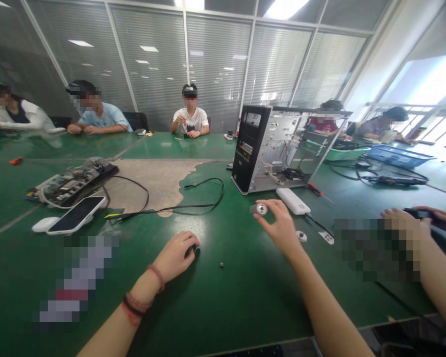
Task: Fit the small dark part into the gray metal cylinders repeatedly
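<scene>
My left hand [178, 253], with bracelets at the wrist, rests low over the green table [208, 317]. Its fingers curl round a small dark object [192, 250] that is mostly hidden. Held up between the thumb and fingers of my right hand [278, 223] is a small round metal piece [260, 208] with a pale, shiny face. A tiny metal part [222, 265] lies on the table between my hands. Just right of my right hand is a small white disc [301, 236].
An open computer case [249, 153] stands ahead, near a white power bank [293, 201] and a screwdriver [315, 189]. Cables, a phone [76, 214] and a circuit assembly [74, 183] lie left. Another person's hands [409, 223] are at the right. Several people sit beyond.
</scene>
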